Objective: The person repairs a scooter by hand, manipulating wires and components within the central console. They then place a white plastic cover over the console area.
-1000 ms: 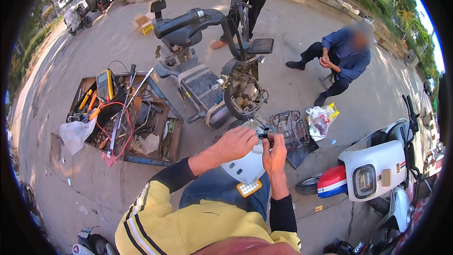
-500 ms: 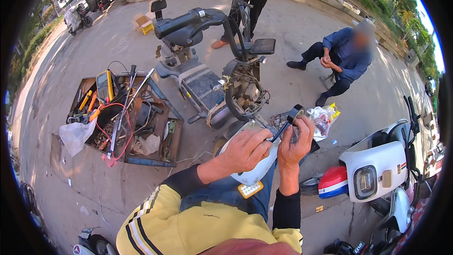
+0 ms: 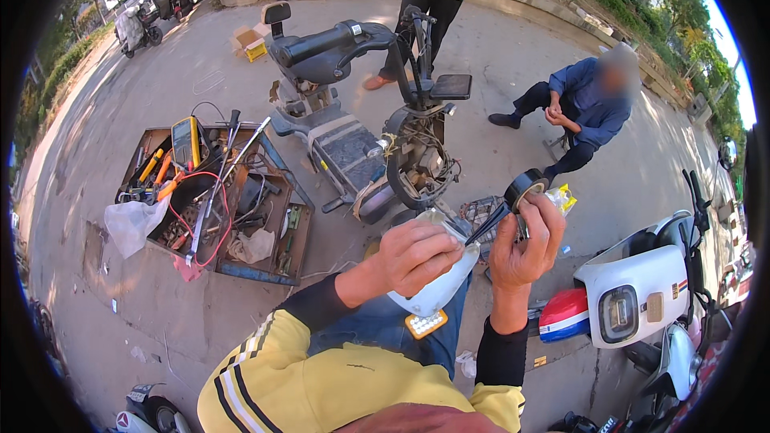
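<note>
My right hand [image 3: 525,244] is closed around a roll of black tape [image 3: 527,184], held up in thumb and fingers. From it a dark strip [image 3: 487,228] runs across to my left hand [image 3: 417,256]. The left fingers are pinched together at the strip's end; exactly what lies between them is hidden. Under both hands a smooth white scooter panel [image 3: 429,293] rests on my lap. An orange-framed light with several white LEDs [image 3: 425,323] sits at the panel's near end.
Ahead stands a stripped electric scooter [image 3: 353,152] with exposed wiring. An open toolbox [image 3: 220,200] lies left, holding a multimeter [image 3: 186,143]. At right is a white scooter [image 3: 634,301]. One person [image 3: 589,100] sits far right; another [image 3: 433,0] stands behind the stripped scooter.
My right hand and the tape roll have moved right, away from my left hand. The gap between the hands is wider, with more dark strip showing.
</note>
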The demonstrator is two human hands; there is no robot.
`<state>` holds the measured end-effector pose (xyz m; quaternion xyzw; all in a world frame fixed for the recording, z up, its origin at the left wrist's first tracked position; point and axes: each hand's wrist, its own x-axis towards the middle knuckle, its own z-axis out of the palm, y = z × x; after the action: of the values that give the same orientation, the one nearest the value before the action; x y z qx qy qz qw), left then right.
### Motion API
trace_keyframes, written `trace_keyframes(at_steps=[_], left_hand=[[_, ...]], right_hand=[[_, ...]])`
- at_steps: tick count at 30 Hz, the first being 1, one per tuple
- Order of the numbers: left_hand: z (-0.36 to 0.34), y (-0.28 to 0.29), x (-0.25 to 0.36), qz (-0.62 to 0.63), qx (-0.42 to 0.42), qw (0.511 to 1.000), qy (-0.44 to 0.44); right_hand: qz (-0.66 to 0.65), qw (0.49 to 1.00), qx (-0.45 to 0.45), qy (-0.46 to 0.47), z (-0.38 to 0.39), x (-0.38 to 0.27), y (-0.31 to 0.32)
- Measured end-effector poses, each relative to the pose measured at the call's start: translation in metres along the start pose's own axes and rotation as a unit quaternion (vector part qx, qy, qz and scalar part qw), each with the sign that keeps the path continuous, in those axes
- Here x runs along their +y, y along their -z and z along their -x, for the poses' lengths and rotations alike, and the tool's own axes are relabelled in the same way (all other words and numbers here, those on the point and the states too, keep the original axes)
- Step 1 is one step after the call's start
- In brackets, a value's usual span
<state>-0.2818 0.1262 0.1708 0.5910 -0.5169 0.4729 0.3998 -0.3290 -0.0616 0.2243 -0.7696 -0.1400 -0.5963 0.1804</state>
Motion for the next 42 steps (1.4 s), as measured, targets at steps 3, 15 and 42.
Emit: trace_keyframes(at_steps=[3, 15, 42], left_hand=[[0.008, 0.001, 0.001, 0.008, -0.009, 1.0, 0.008], [-0.048, 0.016, 0.008, 0.438, -0.036, 0.843, 0.311], [-0.061, -0.011, -0.016, 0.372, -0.132, 0.843, 0.365]], right_hand=[[0.007, 1.0, 0.013, -0.002, -0.007, 0.0, 0.002], [0.029, 0.975, -0.117, 0.187, -0.009, -0.005, 0.028], [-0.041, 0.995, -0.084, -0.026, -0.013, 0.004, 0.018]])
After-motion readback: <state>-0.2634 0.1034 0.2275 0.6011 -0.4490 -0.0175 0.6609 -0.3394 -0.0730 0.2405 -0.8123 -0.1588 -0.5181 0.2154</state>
